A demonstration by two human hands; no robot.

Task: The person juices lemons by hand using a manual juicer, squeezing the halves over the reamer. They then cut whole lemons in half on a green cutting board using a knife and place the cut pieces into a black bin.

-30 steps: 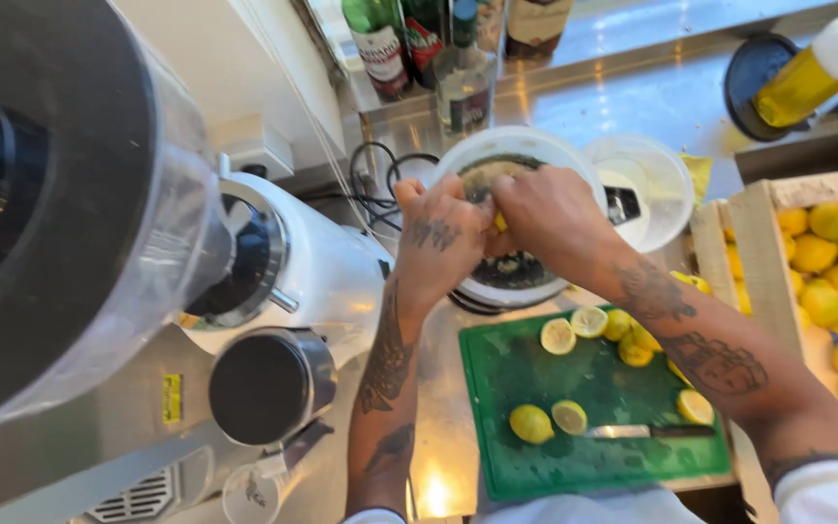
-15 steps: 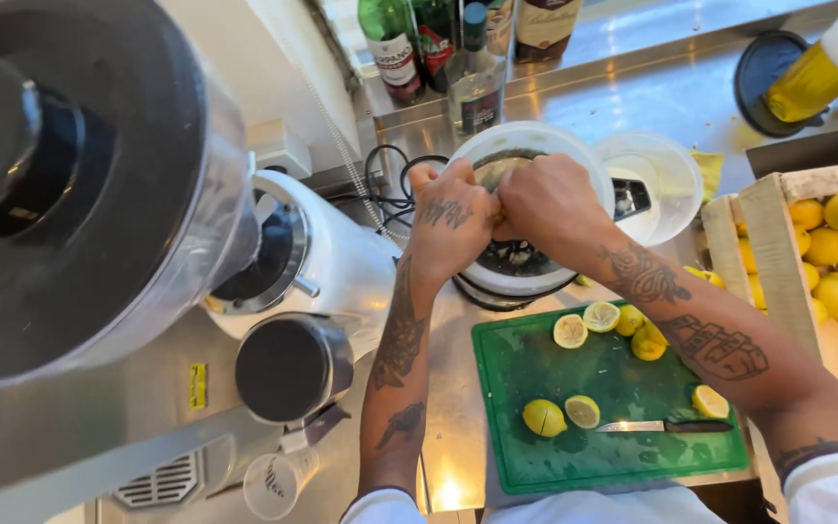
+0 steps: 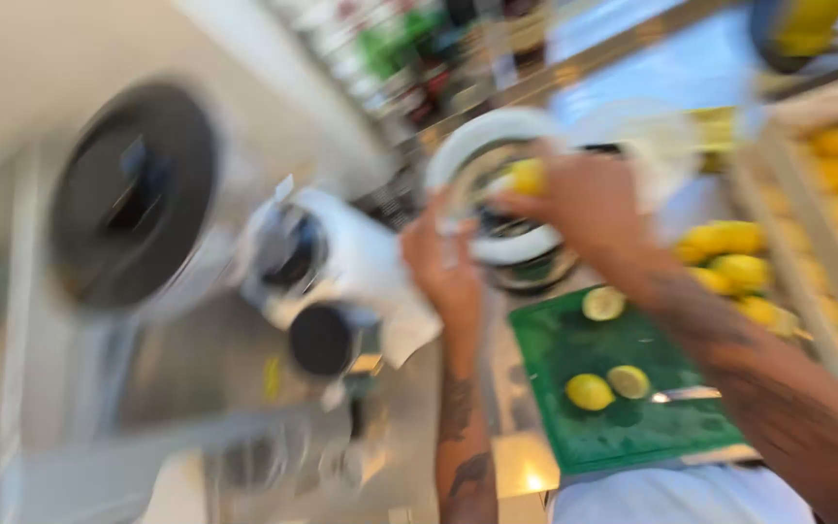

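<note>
R hand (image 3: 584, 199) grips lemon half (image 3: 528, 177) over juicer (image 3: 501, 184), L hand (image 3: 446, 267) clasps its rim w/ fingers curled; best press straight down & twist, keeping bowl steady.

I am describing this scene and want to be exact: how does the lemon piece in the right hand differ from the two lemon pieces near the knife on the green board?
The lemon piece in the right hand is lifted over the white juicer bowl; the two lemon pieces on the board lie flat, untouched. One board piece shows its pale cut face; the held one shows only yellow. All are blurred.
</note>
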